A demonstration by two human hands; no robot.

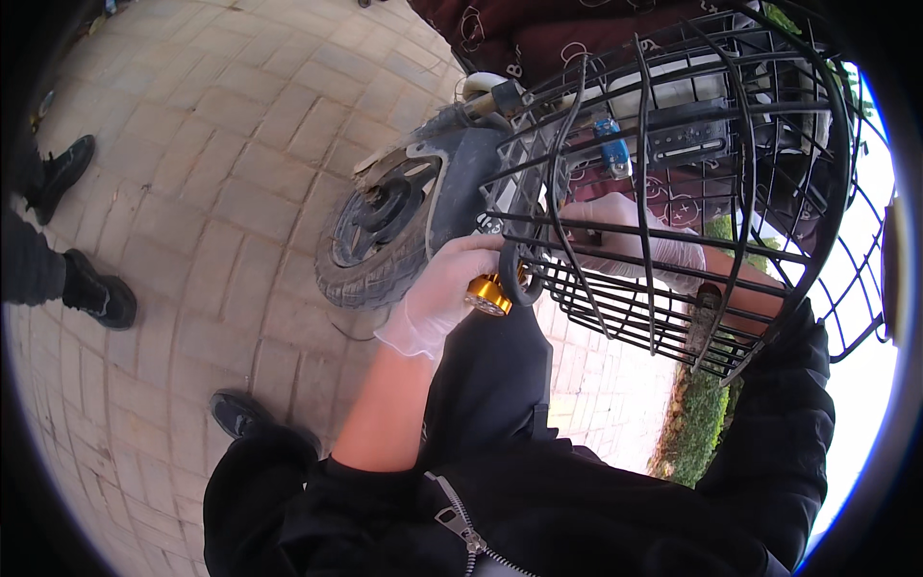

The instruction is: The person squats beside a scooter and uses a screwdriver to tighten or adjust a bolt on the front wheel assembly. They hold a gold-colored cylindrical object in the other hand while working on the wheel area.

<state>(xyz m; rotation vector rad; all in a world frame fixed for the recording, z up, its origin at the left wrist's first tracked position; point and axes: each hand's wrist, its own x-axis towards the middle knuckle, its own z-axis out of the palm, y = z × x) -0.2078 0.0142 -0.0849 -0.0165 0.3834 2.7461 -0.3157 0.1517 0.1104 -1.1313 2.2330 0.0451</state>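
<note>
My left hand (447,288), in a thin whitish glove, is closed around a small gold-rimmed lamp (488,294) with several lenses in its face. The lamp sits beside a black ring-shaped part at the lower corner of a black wire basket (649,288). Behind the basket's wires is my right hand (630,231), gloved the same way, its fingers bent towards the basket's mounting. What those fingers grip is hidden by the wires. The basket is fixed to the front of a two-wheeler, whose front wheel (380,216) and dark mudguard (466,178) show to the left.
A maroon patterned cover (519,43) drapes over the vehicle behind the basket. A blue part (610,144) and a black panel (687,139) show through the wires. Another person's black shoes (96,288) stand on the brick paving (231,207) at left. Green hedge (697,423) grows at lower right.
</note>
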